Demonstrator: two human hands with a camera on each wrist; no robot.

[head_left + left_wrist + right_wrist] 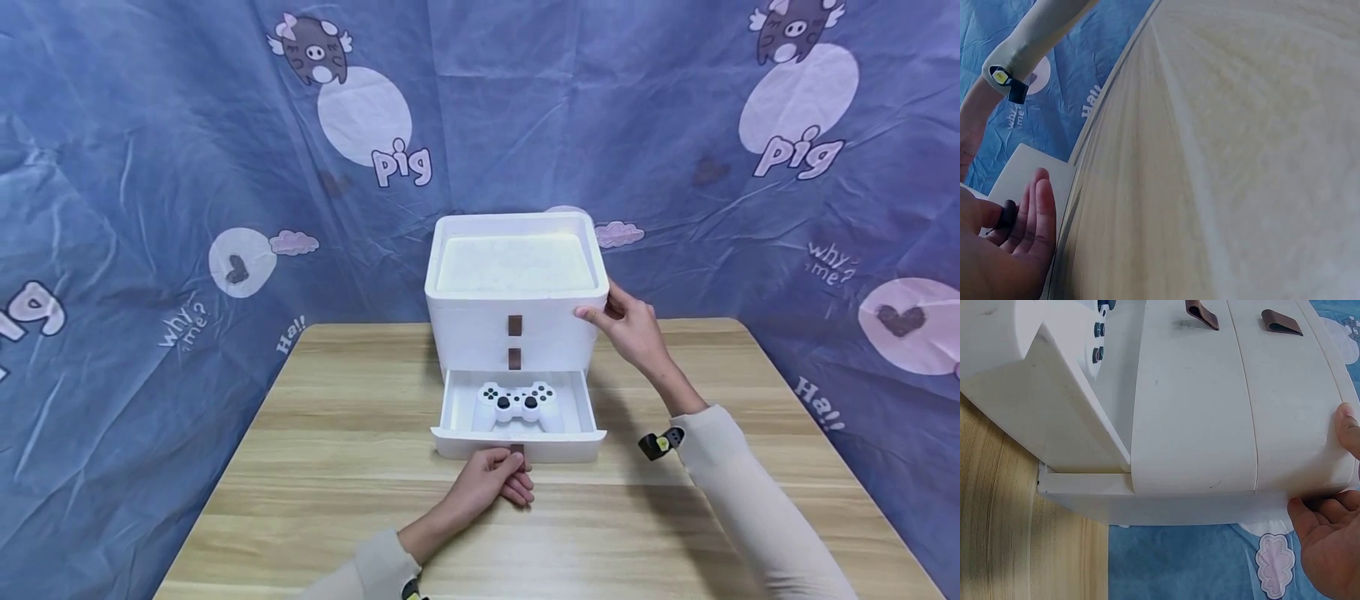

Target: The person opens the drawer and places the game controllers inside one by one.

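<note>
A white drawer cabinet (472, 333) stands on the table with its bottom drawer (465, 446) pulled out. Inside that drawer lies a white game controller (517, 407) with black sticks and buttons. My left hand (487, 483) pinches the drawer's brown pull tab (517, 451) between thumb and fingers; in the left wrist view the dark tab (1007, 214) shows at the thumb. At the cabinet's upper right corner, my right hand (633, 329) holds on, thumb on the front face and fingers at the side. The right wrist view shows this grip on the cabinet (1197, 419) too.
Two more brown tabs (514, 326) mark the closed upper drawers. The cabinet's top is a shallow, rimmed tray (517, 294). Wood-grain table (337, 467) extends around it, and a blue printed cloth (187, 150) hangs behind and at both sides.
</note>
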